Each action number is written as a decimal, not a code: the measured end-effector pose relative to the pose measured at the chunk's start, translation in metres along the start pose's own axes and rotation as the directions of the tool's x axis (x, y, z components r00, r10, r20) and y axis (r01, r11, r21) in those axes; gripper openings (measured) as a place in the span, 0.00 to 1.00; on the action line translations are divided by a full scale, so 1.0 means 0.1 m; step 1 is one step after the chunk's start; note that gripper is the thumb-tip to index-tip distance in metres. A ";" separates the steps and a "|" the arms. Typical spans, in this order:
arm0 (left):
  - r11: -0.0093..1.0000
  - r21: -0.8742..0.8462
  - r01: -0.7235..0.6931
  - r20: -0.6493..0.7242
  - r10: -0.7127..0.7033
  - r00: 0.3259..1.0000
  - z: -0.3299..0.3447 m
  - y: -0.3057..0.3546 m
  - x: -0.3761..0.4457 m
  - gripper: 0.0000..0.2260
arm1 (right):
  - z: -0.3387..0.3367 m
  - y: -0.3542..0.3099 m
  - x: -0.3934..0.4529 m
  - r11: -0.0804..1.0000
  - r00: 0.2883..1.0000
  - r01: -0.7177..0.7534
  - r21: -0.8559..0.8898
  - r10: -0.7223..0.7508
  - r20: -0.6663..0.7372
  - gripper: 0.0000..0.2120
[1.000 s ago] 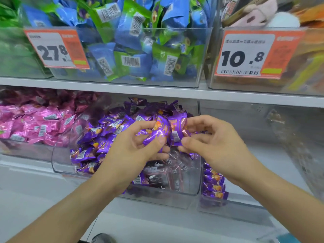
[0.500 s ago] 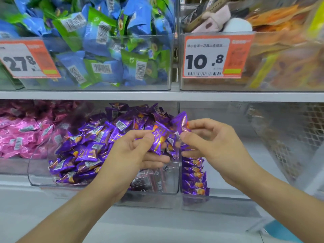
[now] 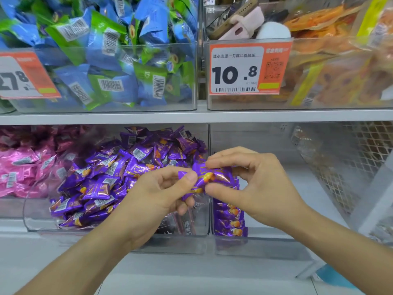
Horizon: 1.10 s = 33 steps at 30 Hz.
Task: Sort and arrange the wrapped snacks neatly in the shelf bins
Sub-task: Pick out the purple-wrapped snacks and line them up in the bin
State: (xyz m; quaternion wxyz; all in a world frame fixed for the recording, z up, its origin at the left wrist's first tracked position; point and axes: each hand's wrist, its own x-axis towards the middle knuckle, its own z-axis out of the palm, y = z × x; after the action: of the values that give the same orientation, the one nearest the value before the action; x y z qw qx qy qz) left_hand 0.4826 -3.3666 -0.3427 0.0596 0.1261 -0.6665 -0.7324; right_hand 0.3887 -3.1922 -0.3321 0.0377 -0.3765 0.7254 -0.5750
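Purple snack (image 3: pixel 209 177) is pinched by left hand (image 3: pixel 157 194) and right hand (image 3: pixel 255 184); slick wrapper could be dropped outside stacked row (image 3: pixel 230 220).

both hands pinch a purple snack (image 3: pixel 209 177) at centre, left hand (image 3: pixel 157 194) at 9 o'clock of it, right hand (image 3: pixel 257 184) at 3. the loose purple pile (image 3: pixel 110 179) fills the clear bin (image 3: pixel 38 218) behind; a neat stack (image 3: pixel 230 220) stands at 6.

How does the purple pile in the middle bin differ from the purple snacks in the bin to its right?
The loose purple pile lies jumbled, facing every way; the stacked purple row sits aligned, fronts forward. The pile fills the middle bin; the row takes only the left edge of the right bin. Both appear to be the same purple wrapper with an orange picture.
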 end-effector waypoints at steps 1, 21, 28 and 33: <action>1.000 -0.001 -0.001 0.000 0.001 1.000 -0.01 0.00 0.00 0.16 | 0.00 0.00 0.00 1.000 1.000 -0.002 0.030 0.002 0.010 0.11; 0.998 -0.044 -0.038 0.055 0.041 0.998 0.03 0.00 0.01 0.20 | -0.09 -0.01 0.07 0.998 0.998 -0.067 -0.020 0.068 0.018 0.12; 0.988 0.054 -0.146 0.108 0.139 0.984 0.10 -0.04 -0.01 0.15 | -0.26 -0.04 0.10 0.972 0.902 -0.234 0.031 0.205 0.380 0.22; 0.882 0.350 -0.315 0.001 0.336 0.942 0.16 -0.09 0.02 0.22 | -0.49 0.01 0.15 0.980 0.934 -0.191 -0.057 0.199 0.295 0.16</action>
State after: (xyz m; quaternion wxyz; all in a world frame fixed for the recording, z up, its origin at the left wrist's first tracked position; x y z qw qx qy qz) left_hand 0.4766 -3.3506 -0.3510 0.1786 0.0426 -0.7940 -0.5795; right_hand 0.3537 -3.1610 -0.3107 0.1989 -0.3860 0.7527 -0.4948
